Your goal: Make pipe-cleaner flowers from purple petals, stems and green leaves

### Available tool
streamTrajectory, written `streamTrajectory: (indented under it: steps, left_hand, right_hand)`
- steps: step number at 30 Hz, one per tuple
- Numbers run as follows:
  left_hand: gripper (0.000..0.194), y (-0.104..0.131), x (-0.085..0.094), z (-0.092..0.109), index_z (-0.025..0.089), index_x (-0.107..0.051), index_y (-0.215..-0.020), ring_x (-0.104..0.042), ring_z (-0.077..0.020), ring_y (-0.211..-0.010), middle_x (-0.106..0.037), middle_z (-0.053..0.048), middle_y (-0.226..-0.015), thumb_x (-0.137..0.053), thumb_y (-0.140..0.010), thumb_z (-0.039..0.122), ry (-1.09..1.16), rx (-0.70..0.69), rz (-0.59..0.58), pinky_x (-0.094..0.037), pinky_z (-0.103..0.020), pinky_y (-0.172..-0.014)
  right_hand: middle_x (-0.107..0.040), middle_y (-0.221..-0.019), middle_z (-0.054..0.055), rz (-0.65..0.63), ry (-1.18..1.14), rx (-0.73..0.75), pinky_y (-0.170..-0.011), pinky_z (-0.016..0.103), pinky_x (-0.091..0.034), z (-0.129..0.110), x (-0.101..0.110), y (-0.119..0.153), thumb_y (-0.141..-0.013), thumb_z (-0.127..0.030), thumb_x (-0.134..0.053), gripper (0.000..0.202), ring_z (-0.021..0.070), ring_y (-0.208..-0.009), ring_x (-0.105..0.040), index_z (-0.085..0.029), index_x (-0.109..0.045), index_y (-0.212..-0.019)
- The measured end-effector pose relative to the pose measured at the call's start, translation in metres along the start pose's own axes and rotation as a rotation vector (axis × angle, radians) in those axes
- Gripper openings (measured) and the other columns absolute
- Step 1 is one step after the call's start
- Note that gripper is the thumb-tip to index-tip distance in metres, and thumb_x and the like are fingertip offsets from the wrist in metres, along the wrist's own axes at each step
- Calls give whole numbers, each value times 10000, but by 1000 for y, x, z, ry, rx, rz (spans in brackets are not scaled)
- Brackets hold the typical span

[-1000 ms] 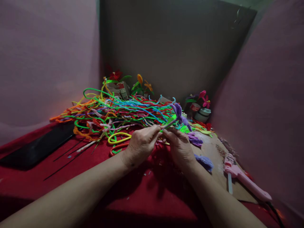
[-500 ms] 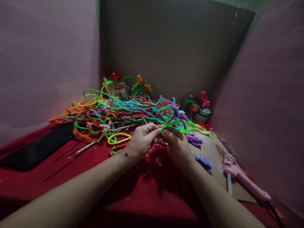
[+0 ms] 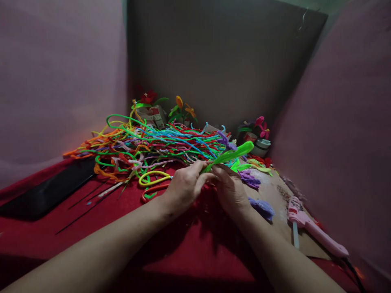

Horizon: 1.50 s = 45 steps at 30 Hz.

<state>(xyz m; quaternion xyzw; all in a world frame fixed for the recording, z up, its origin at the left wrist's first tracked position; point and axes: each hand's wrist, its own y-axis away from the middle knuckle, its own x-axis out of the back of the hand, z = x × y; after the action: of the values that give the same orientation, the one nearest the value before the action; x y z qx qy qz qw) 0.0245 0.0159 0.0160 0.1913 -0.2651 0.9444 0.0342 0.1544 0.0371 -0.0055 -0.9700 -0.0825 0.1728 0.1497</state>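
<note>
Desk [image 3: 183,256], red-covered, bearing a pile of fuzzy stems [image 3: 177,140] that could snag work dipped low. Left hand [image 3: 185,183] and right hand [image 3: 232,187], both pinching a green leaf [image 3: 233,154] near its base, above the desk. Purple flower [image 3: 225,140], behind the leaf: may twist askew should the pinch slacken.

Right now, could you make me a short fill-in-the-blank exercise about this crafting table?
The left hand and right hand hold a leaf-shaped piece coloured ____.
The upper handle of the scissors is ____.
The pink glue gun lies on the picture's ____ side.
The cloth is ____.

Missing words: green; yellow; right; red.
</note>
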Motion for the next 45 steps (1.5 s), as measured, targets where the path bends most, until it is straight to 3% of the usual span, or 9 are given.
streamTrajectory:
  steps: [4,11,15,20,26,30,40,42,45]
  left_hand:
    - [175,3,-2,-5,183,-616,-902,-563,-144,-725,-635,-38,-810,-466,-833,241,-232,-89,54,-407,-257,-704]
    - [126,-7,2,4,146,-617,-725,-398,-59,-455,-525,38,-551,-553,-759,250,357,202,-35,-306,-186,-448]
    - [180,-8,5,6,124,-588,-661,-316,-37,-405,-451,52,-473,-601,-727,291,489,331,-91,-207,-173,-398]
    - [298,-7,6,0,129,-476,-564,-267,-14,-373,-407,60,-458,-608,-745,326,637,351,-163,-153,-174,-387]
    - [318,-6,4,-1,136,-597,-972,-195,-7,-361,-384,84,-459,-657,-714,313,868,455,-243,-105,-166,-385]
    - [334,-6,5,-1,146,-593,-1019,-163,-6,-353,-377,85,-460,-652,-725,292,933,480,-282,-95,-166,-377]
    - [182,-7,11,-8,145,-597,-896,-115,-14,-375,-313,94,-464,-597,-763,270,1010,502,-445,-122,-164,-372]
    - [183,-7,9,-6,131,-592,-797,-150,-17,-368,-335,85,-462,-577,-777,312,909,470,-405,-141,-165,-369]
    - [163,-4,3,-3,145,-625,-803,-381,-55,-441,-488,37,-538,-561,-781,294,529,260,-187,-312,-179,-442]
  right_hand:
    - [-643,-766,-10,23,25,-17,-613,266,-425,1,1,2,-726,-277,-649,112,125,-628,-520,-211,-690,-805]
    - [-687,-803,20,-65,28,-72,-572,287,-441,-7,-5,4,-766,-296,-612,176,154,-621,-571,-239,-700,-907]
    - [-694,-776,24,-133,-122,-108,-618,301,-472,-6,-4,3,-768,-263,-608,205,156,-627,-600,-216,-693,-948]
    - [-705,-839,14,-176,-209,-130,-715,325,-475,-6,0,0,-731,-245,-633,238,160,-705,-619,-227,-693,-961]
    - [-702,-846,23,-228,-209,-115,-785,354,-469,-6,5,-3,-716,-227,-602,184,188,-781,-621,-237,-714,-861]
    - [-694,-835,19,-233,-170,-100,-792,362,-474,-6,6,-3,-711,-201,-577,199,192,-775,-615,-252,-715,-845]
    - [-671,-724,-15,-207,-152,-90,-710,296,-465,-12,2,0,-670,-170,-660,179,124,-615,-571,-237,-715,-826]
    - [-666,-725,-6,-174,-174,-80,-695,288,-466,-13,0,1,-680,-162,-646,156,132,-642,-576,-222,-717,-805]
    - [-660,-734,9,-108,-175,-80,-683,294,-471,-11,-3,2,-696,-178,-615,111,154,-686,-586,-200,-709,-750]
